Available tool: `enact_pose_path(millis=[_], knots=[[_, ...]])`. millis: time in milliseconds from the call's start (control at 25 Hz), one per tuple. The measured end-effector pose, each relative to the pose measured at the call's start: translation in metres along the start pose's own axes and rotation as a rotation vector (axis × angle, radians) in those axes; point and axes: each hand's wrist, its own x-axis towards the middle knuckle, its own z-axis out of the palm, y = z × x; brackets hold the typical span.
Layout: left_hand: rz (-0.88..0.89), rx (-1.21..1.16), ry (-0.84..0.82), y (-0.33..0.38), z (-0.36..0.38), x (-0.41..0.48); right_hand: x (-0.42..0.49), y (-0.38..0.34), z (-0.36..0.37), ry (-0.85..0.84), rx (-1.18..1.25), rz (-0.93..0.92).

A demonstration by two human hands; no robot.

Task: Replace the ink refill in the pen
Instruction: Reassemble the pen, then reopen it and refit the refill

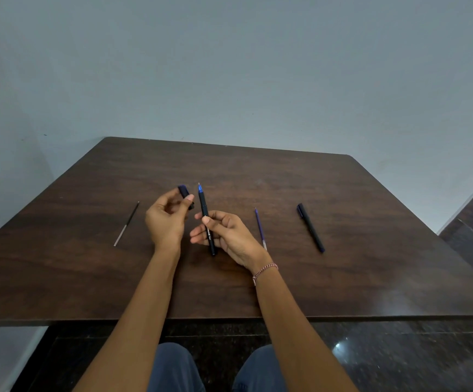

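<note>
My right hand [227,236] grips a dark uncapped pen [204,210] around its middle, blue tip pointing away from me, above the brown table [286,278]. To its left, my left hand [166,219] pinches the dark blue pen cap [184,192] between thumb and fingers, a little apart from the pen's tip. A black refill [127,223] lies on the table to the left of my hands. A blue refill [260,229] lies just right of my right hand.
A second capped dark pen [311,228] lies on the table to the right of the blue refill. A grey wall stands behind the table's far edge. My knees show below the near edge, over a dark polished floor.
</note>
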Motion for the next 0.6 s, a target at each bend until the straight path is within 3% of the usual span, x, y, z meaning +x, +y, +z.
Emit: enact_pose_path(millis=[160, 600], knots=[[0.145, 0.486, -0.052, -0.003, 0.002, -0.003, 0.002, 0.001, -0.002, 0.15, 0.028, -0.122], [0.187, 0.817, -0.172, -0.001, 0.013, 0.0, 0.005, 0.002, -0.009, 0.341, 0.162, -0.237]])
